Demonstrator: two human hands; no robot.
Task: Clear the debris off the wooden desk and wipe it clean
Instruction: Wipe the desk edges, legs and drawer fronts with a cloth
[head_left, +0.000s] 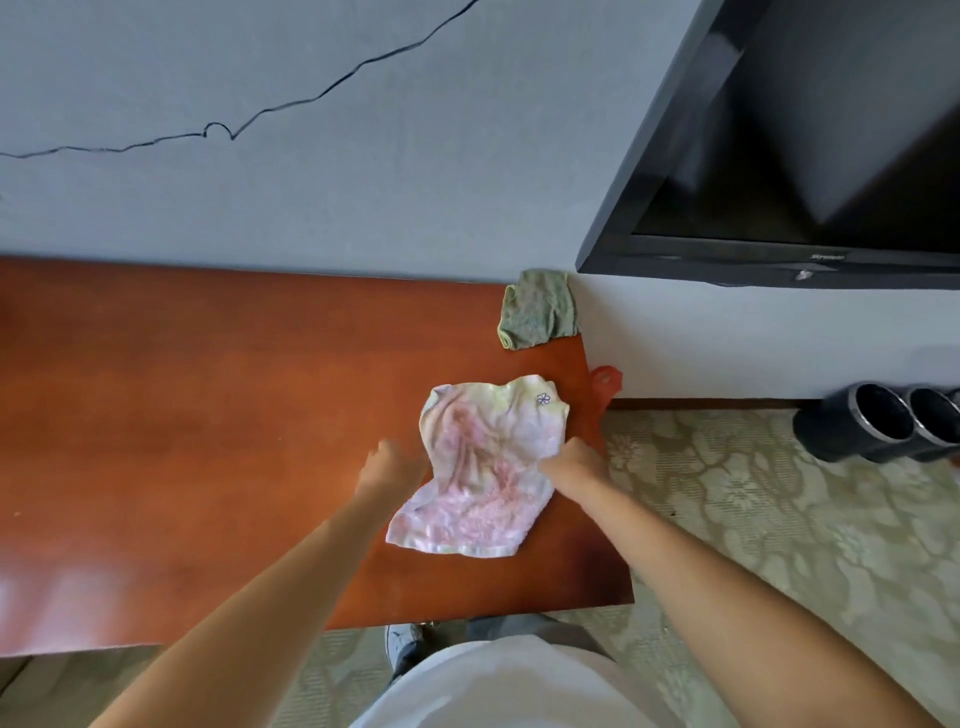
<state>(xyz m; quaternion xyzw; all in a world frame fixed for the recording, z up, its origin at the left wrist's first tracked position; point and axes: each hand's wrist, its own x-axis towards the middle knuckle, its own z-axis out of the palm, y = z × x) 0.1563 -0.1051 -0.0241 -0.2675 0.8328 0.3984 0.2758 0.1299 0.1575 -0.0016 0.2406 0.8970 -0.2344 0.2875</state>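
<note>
A pink and white cloth (480, 462) lies rumpled near the right end of the wooden desk (208, 415); the right hand (571, 460) grips its right edge, fingers curled into the fabric; the left hand (392, 462) sits at its left edge, blurred, so I cannot tell how its fingers lie; a green cloth (537, 309) is bunched in the far right corner against the wall; a black television (779, 156) hangs beyond.
</note>
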